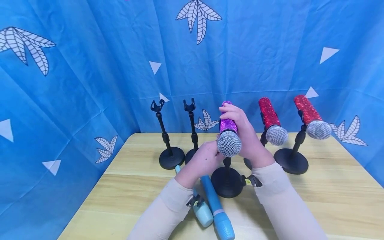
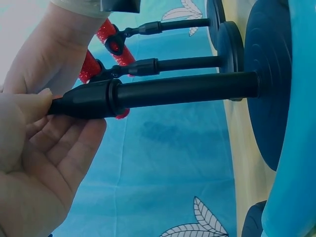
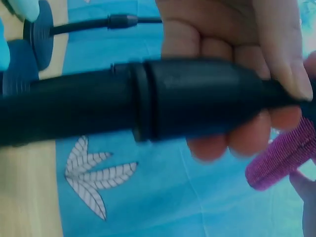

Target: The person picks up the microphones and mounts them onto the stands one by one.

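Observation:
A microphone with a sparkly purple handle (image 1: 228,125) and silver mesh head (image 1: 229,144) lies tilted at the top of a black desk stand (image 1: 227,182), mesh end toward me. From above, my right hand (image 1: 242,128) grips the purple handle, fingers curled over it. My left hand (image 1: 207,158) pinches the neck of the stand just under the microphone. The left wrist view has this left hand (image 2: 44,163) with its thumb and fingers around the stand's upper joint (image 2: 91,98). Part of the purple handle (image 3: 284,155) shows in the right wrist view.
Two red sparkly microphones (image 1: 270,111) (image 1: 307,109) sit on black stands to the right. Two black stands (image 1: 171,158) (image 1: 192,130) with bare clips are at the left. A pale blue microphone (image 1: 203,213) and a darker blue one (image 1: 213,196) lie on the wooden table (image 1: 120,200), under my left forearm.

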Demonstrator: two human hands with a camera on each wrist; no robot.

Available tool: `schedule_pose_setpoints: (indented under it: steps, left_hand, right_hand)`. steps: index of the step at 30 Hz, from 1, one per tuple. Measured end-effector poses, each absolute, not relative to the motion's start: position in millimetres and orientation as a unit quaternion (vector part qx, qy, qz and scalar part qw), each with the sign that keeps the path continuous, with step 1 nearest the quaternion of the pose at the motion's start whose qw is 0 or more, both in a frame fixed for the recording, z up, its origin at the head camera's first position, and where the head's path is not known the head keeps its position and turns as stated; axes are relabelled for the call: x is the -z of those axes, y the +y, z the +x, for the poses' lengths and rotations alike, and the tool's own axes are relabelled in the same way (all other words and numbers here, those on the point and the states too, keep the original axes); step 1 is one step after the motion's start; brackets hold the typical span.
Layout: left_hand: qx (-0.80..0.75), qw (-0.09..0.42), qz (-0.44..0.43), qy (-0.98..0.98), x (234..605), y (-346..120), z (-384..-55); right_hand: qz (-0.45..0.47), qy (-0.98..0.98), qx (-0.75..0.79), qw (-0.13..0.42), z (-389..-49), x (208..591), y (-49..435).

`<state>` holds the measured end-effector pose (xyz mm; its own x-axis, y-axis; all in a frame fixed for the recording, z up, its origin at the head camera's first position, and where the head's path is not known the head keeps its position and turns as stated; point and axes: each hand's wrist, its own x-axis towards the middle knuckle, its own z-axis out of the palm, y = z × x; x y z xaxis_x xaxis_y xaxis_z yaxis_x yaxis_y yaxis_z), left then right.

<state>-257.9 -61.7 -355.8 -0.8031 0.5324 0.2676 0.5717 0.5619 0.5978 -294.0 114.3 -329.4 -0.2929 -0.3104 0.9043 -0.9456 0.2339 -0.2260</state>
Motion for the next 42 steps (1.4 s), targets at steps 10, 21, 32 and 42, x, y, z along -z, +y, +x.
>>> schedule_pose_setpoints:
  steps: [10, 21, 32, 42]
  left_hand:
    - [0.329, 0.064, -0.339, -0.879, 358, -61, -258]
    - [0.298, 0.074, -0.345, -0.887, 354, -61, -257]
    - [0.320, 0.050, -0.332, -0.886, 359, -64, -257]
    - [0.320, 0.045, -0.323, -0.889, 358, -65, -257]
  right_hand:
    - [0.450, -0.673, -0.420, 0.409, -294, 330, 107]
    - [0.447, -0.702, -0.376, 0.409, -292, 321, 111]
    - [0.397, -0.764, -0.369, 0.349, -274, 336, 117]
    - [0.279, -0.867, -0.346, 0.226, -241, 352, 140]
